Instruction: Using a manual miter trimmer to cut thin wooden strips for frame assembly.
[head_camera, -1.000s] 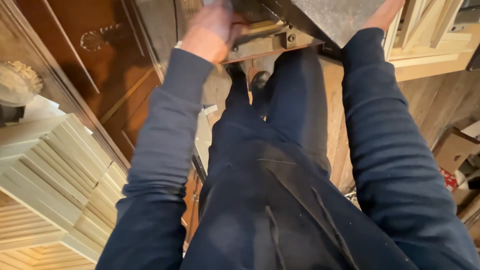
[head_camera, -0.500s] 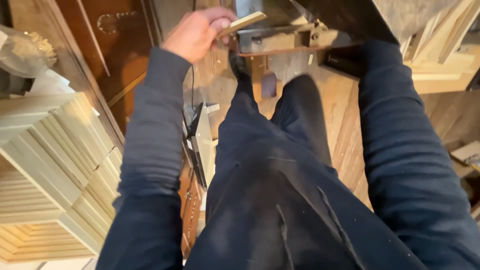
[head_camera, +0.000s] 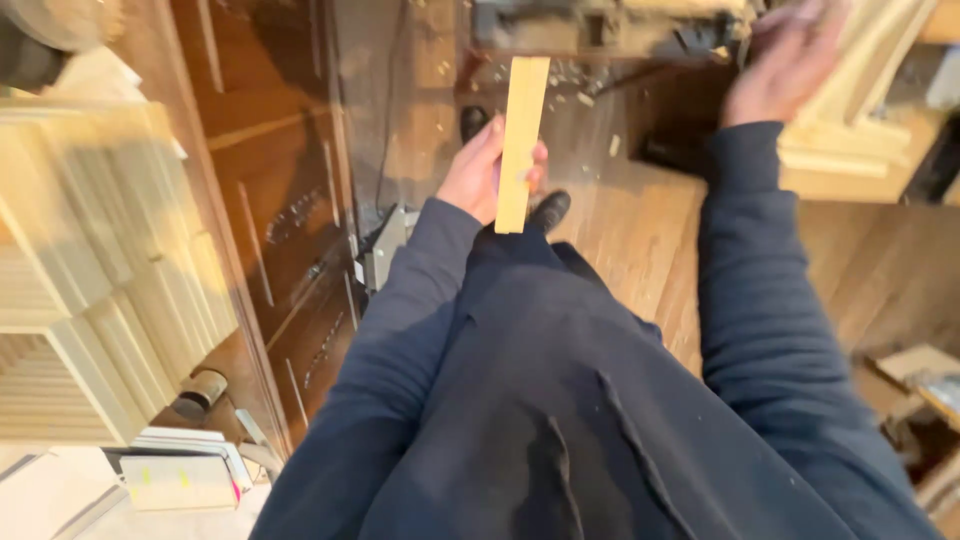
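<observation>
Here the left hand (head_camera: 487, 175) fingers pinch a pale wooden strip (head_camera: 522, 143) upright (right hand (head_camera: 785, 62) blurred, its fingers unreadable).

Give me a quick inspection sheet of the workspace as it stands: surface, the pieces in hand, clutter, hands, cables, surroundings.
Surface: wooden floor with chips and shavings near the machine.
Job's things: pale wood strip, held upright in front of the machine.
Clutter: stacked pale wood strips on the left; more strips on the right; a cardboard roll; papers.
Hands: left hand grips the strip; right hand is blurred, at the right stack, its grip cannot be told.
Cables: one dark cord down the floor.
Surroundings: dark wood panel; the person's shoes.
</observation>
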